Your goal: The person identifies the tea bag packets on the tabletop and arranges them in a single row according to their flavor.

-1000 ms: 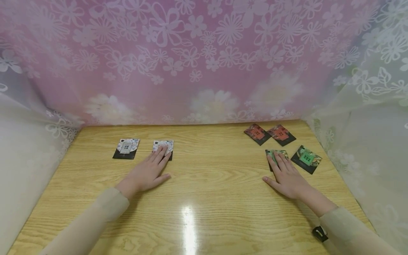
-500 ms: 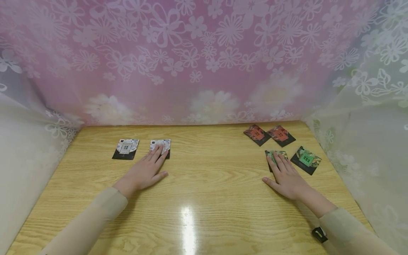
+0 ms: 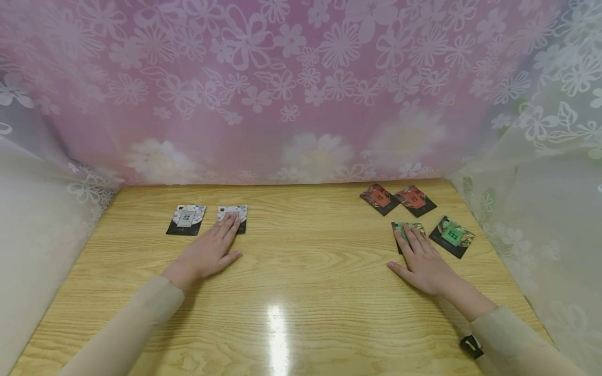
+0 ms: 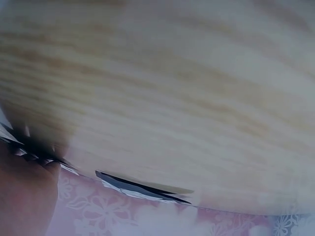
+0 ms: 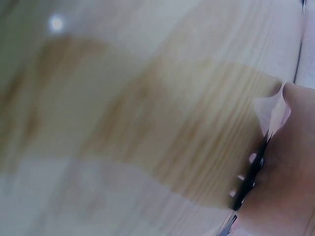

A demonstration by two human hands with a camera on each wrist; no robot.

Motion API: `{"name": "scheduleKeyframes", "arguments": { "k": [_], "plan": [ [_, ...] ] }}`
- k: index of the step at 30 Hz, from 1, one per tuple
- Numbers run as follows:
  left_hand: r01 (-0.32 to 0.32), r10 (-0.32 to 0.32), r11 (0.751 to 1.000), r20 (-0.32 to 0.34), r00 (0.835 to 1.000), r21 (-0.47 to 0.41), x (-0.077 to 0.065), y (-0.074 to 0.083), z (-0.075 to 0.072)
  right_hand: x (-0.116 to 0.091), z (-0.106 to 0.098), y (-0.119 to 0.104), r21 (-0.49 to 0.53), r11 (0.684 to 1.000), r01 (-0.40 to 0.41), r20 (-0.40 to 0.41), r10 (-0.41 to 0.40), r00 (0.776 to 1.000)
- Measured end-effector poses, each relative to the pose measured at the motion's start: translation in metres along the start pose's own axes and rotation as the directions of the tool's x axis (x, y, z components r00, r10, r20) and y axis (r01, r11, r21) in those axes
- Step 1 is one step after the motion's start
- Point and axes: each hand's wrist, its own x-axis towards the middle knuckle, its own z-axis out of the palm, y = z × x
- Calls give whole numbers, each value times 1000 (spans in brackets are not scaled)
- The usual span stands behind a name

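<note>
With fingers straight, my left hand [image 3: 207, 253] rests its fingertips on a flat square white-and-black packet [image 3: 242, 213], covering much of its front. A matching white-and-black packet [image 3: 186, 219] lies to the left of it, with a gap between; the left wrist view catches a packet [image 4: 140, 189] edge-on. Over on the right, my right hand [image 3: 425, 266] lies flat, its straight fingers over a green-and-black packet [image 3: 398, 226] that is partly hidden. Beside that hand is a second green-and-black packet [image 3: 452, 236], turned at an angle.
Two red-and-black packets, one on the left [image 3: 379, 199] and one on the right [image 3: 416, 200], lie close together at the table's back right. A small black object [image 3: 471, 346] shows by the right sleeve. Floral curtains [image 3: 301, 104] hang behind and beside the wooden table [image 3: 310, 292].
My left hand has slid the white-and-black packet leftward, narrowing the gap to its match. My right hand has stayed put on the green-and-black packet.
</note>
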Motion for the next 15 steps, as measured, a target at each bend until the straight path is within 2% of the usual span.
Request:
{"name": "scheduleKeyframes", "arguments": {
  "k": [5,15],
  "plan": [
    [13,-13,1000,-1,1000,-12,2,-4,1,0,2,1,4,1000,10,-25,-9,1000],
    [30,-30,1000,16,999,4,5,-3,0,0,-2,-1,-4,1000,-17,22,17,1000]
  ]
}}
